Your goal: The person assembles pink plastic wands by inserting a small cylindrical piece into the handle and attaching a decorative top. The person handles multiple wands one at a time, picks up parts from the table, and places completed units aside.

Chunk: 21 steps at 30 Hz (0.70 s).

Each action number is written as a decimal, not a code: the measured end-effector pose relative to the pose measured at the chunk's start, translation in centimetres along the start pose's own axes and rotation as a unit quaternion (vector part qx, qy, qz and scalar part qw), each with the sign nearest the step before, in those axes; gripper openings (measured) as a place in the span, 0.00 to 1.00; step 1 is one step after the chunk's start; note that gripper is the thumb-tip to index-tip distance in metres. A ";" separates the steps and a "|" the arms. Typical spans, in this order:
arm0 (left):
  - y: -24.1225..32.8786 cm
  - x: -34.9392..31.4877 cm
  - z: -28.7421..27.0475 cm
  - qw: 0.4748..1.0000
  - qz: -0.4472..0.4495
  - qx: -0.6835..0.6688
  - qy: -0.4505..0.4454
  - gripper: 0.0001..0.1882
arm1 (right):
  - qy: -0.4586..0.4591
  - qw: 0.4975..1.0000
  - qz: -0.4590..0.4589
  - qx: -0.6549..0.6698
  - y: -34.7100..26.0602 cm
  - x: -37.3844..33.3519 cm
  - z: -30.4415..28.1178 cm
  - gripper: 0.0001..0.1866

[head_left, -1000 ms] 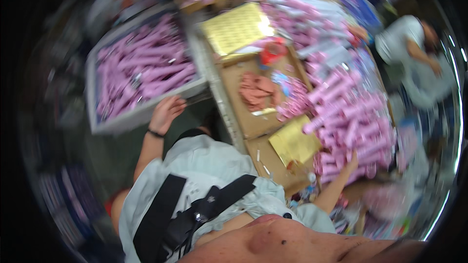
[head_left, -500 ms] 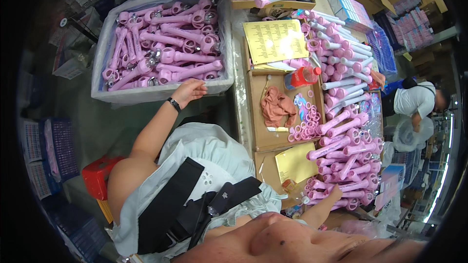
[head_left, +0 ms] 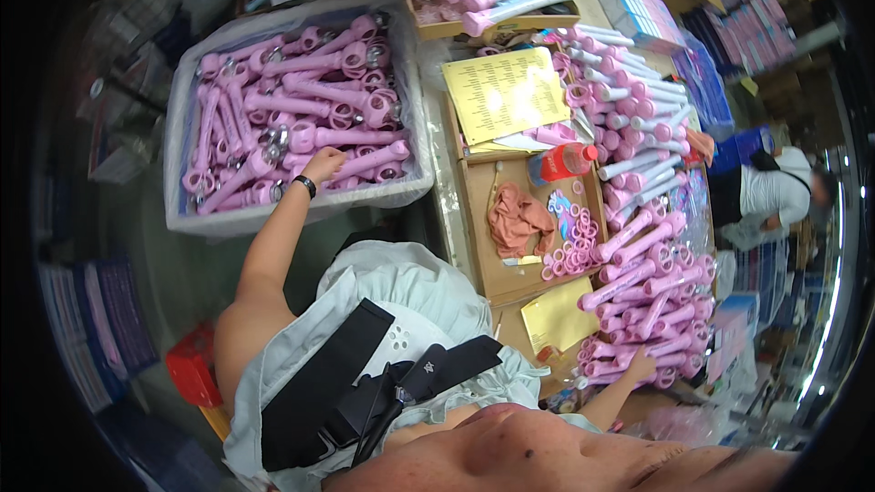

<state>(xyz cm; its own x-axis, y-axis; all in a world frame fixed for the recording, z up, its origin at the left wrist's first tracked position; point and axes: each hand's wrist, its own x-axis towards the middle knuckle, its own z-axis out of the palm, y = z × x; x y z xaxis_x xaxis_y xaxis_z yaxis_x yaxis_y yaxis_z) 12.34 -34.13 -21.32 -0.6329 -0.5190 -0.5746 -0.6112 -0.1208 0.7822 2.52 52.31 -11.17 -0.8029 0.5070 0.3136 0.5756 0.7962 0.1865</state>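
My left hand [head_left: 324,165], with a black band on the wrist, reaches into a grey-white bin [head_left: 301,214] full of pink wands [head_left: 301,105]. Its fingers are curled around the end of one pink wand [head_left: 375,158] near the bin's front edge. My right hand [head_left: 641,366] rests at the near end of a long heap of pink wands [head_left: 643,264] on the table at the right. Its fingers lie among the wands, and its grip is hidden. A pale green garment and black straps [head_left: 365,383] cover my chest below.
Between the bin and the heap lies a cardboard tray [head_left: 478,219] with a peach cloth [head_left: 515,219], small pink rings [head_left: 574,255] and a red bottle [head_left: 565,162]. Yellow sheets [head_left: 506,91] lie beyond. Another person [head_left: 766,196] bends at the right. A red stool [head_left: 191,364] stands lower left.
The view has swung and steadied. My left hand has gone from the bin's rim into the bin onto a wand. My right hand stays at the heap's near end.
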 end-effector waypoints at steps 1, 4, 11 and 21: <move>-0.3 2.5 -0.5 0.999 0.007 0.046 0.009 0.17 | 0.037 0.998 -0.039 0.037 -0.8 -0.7 -1.9 0.29; -0.5 10.2 -1.5 0.956 0.156 0.229 0.096 0.19 | 0.042 0.969 -0.116 0.214 -6.2 -4.2 -9.2 0.22; 4.7 19.9 -1.7 0.786 0.181 0.579 0.117 0.36 | -0.358 0.649 -0.186 0.645 -28.4 -16.9 -33.5 0.22; 7.9 21.8 -0.2 0.707 0.158 0.684 -0.083 0.36 | -0.502 0.426 -0.268 0.704 -42.3 -24.7 -47.9 0.21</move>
<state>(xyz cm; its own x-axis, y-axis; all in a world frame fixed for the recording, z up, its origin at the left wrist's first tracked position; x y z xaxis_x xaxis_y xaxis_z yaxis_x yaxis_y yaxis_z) -6.18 -46.60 -27.61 -0.8182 -0.2171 -0.5324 -0.2424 0.9699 -0.0230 5.43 -9.74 17.73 -0.8291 -0.5480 -0.1106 0.1721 -0.0619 -0.9831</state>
